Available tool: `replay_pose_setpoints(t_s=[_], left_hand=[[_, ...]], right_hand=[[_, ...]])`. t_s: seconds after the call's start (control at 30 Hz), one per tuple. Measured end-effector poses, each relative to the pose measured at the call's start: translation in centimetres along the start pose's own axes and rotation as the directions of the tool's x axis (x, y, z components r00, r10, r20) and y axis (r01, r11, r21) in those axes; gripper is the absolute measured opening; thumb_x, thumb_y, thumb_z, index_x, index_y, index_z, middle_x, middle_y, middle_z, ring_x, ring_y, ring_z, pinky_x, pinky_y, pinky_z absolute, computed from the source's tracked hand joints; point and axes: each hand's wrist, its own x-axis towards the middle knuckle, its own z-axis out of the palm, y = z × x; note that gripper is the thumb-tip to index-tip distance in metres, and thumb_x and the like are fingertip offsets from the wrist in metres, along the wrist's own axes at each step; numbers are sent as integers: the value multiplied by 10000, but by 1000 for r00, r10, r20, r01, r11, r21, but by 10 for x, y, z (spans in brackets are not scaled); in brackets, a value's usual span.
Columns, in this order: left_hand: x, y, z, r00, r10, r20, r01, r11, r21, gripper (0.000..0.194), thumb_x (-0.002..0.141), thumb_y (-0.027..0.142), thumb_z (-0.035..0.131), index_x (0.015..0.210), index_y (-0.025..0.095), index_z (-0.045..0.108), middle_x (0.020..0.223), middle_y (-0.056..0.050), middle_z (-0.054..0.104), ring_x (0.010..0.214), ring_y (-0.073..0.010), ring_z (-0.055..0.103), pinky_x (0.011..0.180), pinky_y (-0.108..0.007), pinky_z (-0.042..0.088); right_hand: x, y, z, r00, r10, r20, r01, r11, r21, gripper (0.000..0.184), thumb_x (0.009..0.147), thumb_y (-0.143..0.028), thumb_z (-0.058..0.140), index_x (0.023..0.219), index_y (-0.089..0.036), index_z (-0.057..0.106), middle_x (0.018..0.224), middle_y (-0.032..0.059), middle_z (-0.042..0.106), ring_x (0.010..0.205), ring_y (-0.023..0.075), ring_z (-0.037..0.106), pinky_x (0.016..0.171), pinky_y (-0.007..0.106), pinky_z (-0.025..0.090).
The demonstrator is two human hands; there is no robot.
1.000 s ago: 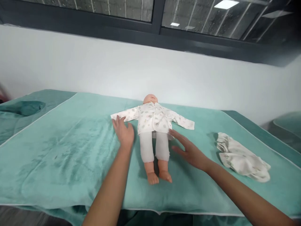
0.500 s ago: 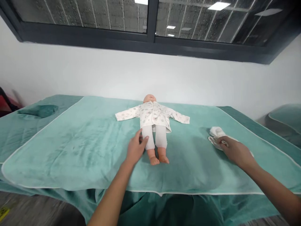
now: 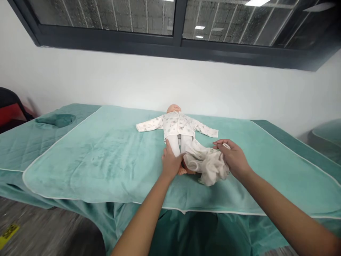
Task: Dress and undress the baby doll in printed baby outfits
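Note:
A baby doll (image 3: 174, 108) lies on its back in a white printed shirt (image 3: 178, 124), its sleeves spread wide. White coverings are on its legs (image 3: 174, 145), with the feet bare. My left hand (image 3: 172, 161) is curled around the lower part of the doll's leg on the left, the thumb across it. From my right hand (image 3: 234, 158) hangs a crumpled off-white baby garment (image 3: 211, 165), its edge pinched between the fingers. The garment covers part of the doll's other leg and foot; its exact cut is hidden in the folds.
The doll rests on a light green velvety blanket (image 3: 106, 153) with white piping, over a darker green padded bed (image 3: 34, 145). Behind are a white wall (image 3: 119, 78) and a dark window frame (image 3: 106, 39). A black and red object (image 3: 12, 110) stands far left.
My right hand has carried the garment leftward from the blanket to the doll's legs, where it hangs looser. My left hand has gone from beside the leg to around it. The view shifted slightly.

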Motion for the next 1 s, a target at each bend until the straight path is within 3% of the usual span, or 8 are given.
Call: replay_pose_setpoints(t_s=[0.13, 0.23, 0.33, 0.53, 0.7, 0.83, 0.93, 1.0], left_hand=[[7, -2, 0, 999, -30, -20, 30, 998, 49, 1017, 786, 405, 685, 1581, 167, 96, 1474, -212, 404, 1406, -376, 371, 1153, -507, 276], [2, -9, -1, 999, 23, -30, -23, 1000, 3, 930, 828, 405, 647, 1573, 162, 147, 1450, -201, 419, 1385, -337, 398, 1138, -465, 322], [-10, -16, -3, 996, 75, -57, -76, 997, -22, 766, 879, 413, 591, 1536, 190, 266, 1433, -167, 434, 1363, -291, 425, 1145, -429, 332], [-41, -27, -10, 966, 233, -110, -227, 972, 60, 428, 946, 382, 491, 1330, 196, 527, 1460, -132, 408, 1384, -250, 409, 1174, -416, 326], [-72, -16, -20, 935, 349, -67, -342, 935, 94, 344, 948, 349, 517, 1271, 245, 571, 1383, -113, 503, 1340, -257, 459, 1149, -448, 365], [-93, 36, -40, 846, 493, 205, -496, 867, -38, 598, 878, 264, 621, 1444, 323, 436, 1502, -84, 449, 1374, -280, 436, 1133, -455, 391], [-104, 82, -63, 820, 427, 381, -426, 900, -91, 434, 839, 330, 683, 1265, 320, 601, 1265, -55, 642, 1148, -278, 592, 997, -429, 481], [-108, 104, -79, 856, 335, 393, -310, 942, -128, 209, 835, 386, 682, 1007, 268, 684, 1005, -32, 691, 942, -241, 628, 847, -368, 515]], right_hand=[[-14, 21, 1, 939, -340, -55, 295, 876, -381, 341, 877, -401, 543, 1140, -197, 619, 1212, 145, 641, 1142, 320, 584, 983, 527, 449], [-33, 24, -10, 810, -558, 182, 566, 660, -493, 267, 922, -349, 524, 1144, -246, 631, 1239, 122, 643, 1212, 319, 552, 1024, 522, 418], [-52, 22, -23, 730, -549, 407, 681, 538, -497, 234, 953, -351, 515, 1137, -307, 653, 1226, 68, 672, 1241, 324, 547, 1003, 532, 422], [-60, 23, -40, 594, -528, 607, 804, 422, -420, 239, 892, -447, 634, 1086, -318, 690, 1381, 42, 607, 1347, 341, 476, 1147, 600, 274], [-58, -1, -43, 609, -494, 620, 783, 499, -371, 166, 955, -376, 551, 1024, -310, 688, 1115, 21, 730, 1094, 259, 661, 1172, 640, 160], [-69, -57, -37, 550, -504, 665, 765, 625, -159, 187, 978, -371, 512, 1054, -294, 665, 1056, 35, 726, 1002, 231, 667, 1149, 570, 272], [-78, -102, -33, 487, -476, 732, 681, 732, 24, 218, 984, -380, 490, 938, -261, 666, 825, 20, 688, 762, 186, 631, 834, 370, 510], [-79, -125, -32, 496, -467, 732, 610, 787, 88, 237, 973, -391, 510, 862, -236, 652, 707, -5, 618, 625, 144, 551, 622, 274, 461]])
